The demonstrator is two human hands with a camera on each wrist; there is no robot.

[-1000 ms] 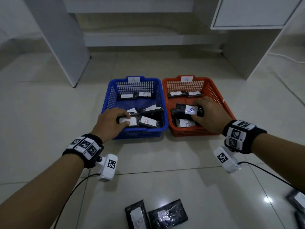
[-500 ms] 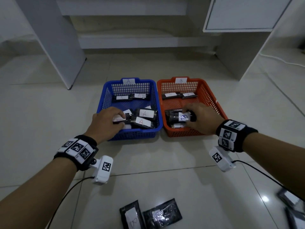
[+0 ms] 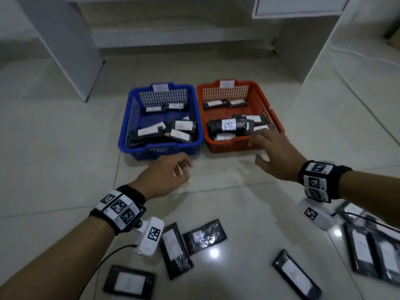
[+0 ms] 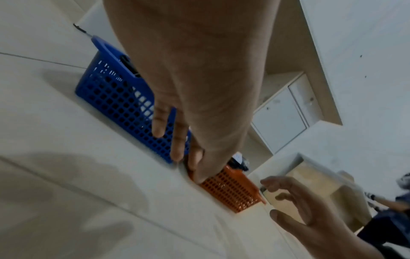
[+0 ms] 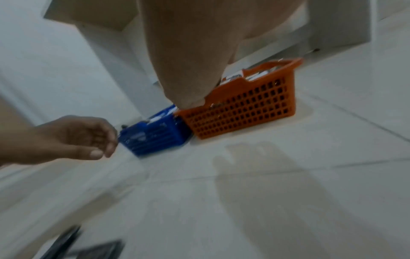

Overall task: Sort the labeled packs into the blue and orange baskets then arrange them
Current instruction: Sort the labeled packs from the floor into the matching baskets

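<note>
Packs in baskets: blue basket (image 3: 125, 126) and orange basket (image 3: 268, 109) sit side by side on the floor, each holding labeled packs; a B pack (image 3: 229, 126) lies on top in the orange one.
Left hand (image 3: 166, 176): fingers loosely curled, empty, before the blue basket.
Right hand (image 3: 275, 154): fingers spread, empty, at the orange rim.
Wrist views: only basket walls, blurred.
Floor: loose packs (image 3: 175, 250) lie nearer, unsorted.

Left hand (image 3: 167, 176) at centre of the head view, fingers loosely curled and empty, forearm reaching in from lower left, right hand (image 3: 276, 154) at centre right, fingers spread and relaxed, empty, forearm entering from right edge, banded wrists
</note>
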